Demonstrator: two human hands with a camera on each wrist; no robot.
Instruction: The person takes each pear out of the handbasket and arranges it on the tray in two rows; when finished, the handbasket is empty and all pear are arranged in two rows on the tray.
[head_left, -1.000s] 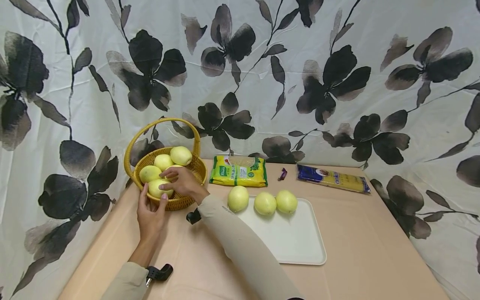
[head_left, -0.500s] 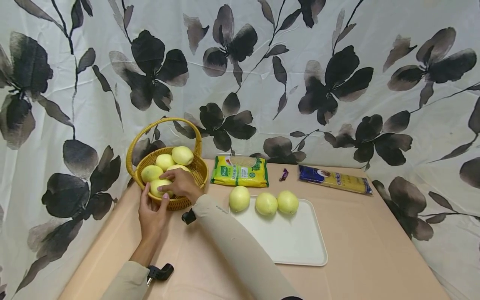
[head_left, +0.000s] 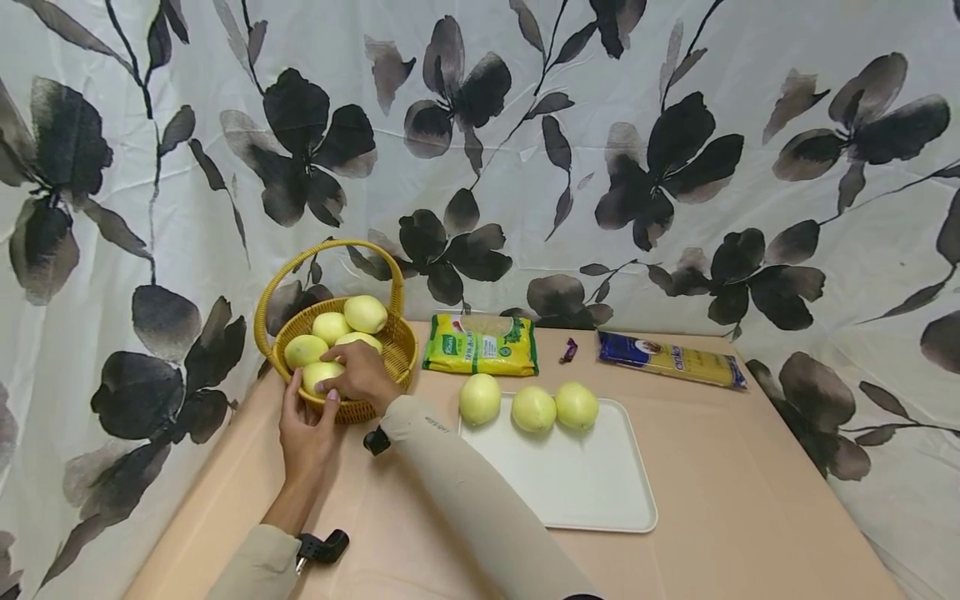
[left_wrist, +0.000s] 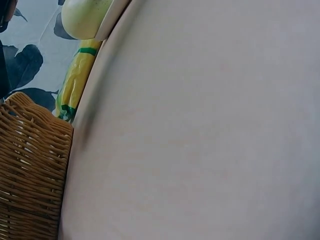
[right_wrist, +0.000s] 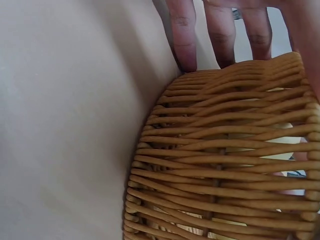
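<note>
A yellow wicker basket [head_left: 403, 358] with a tall arched handle stands at the left of the table, holding several pale yellow-green round fruits [head_left: 365, 314]. My left hand [head_left: 307, 437] holds the basket's near wall from outside, thumb toward the front and fingers on the left side. Its straight fingers [right_wrist: 220, 35] lie against the weave in the right wrist view. Inside the near rim, my right hand [head_left: 362, 373] curls thumb and fingers over the front fruit [head_left: 311, 377], partly hiding it and the one behind. The left wrist view catches only the basket's side [left_wrist: 32, 175].
Right of the basket is a white tray [head_left: 600, 500] with three similar fruits [head_left: 533, 409] along its far edge. Behind it lie a yellow-green food packet [head_left: 480, 345], a small purple wrapped candy [head_left: 569, 350] and a blue-and-yellow pasta pack [head_left: 671, 360]. A floral curtain [head_left: 555, 167] hangs behind.
My right hand has drawn its fingers in closer around the front fruit. The left hand keeps its place on the basket. The basket, tray and packets have not moved on the table.
</note>
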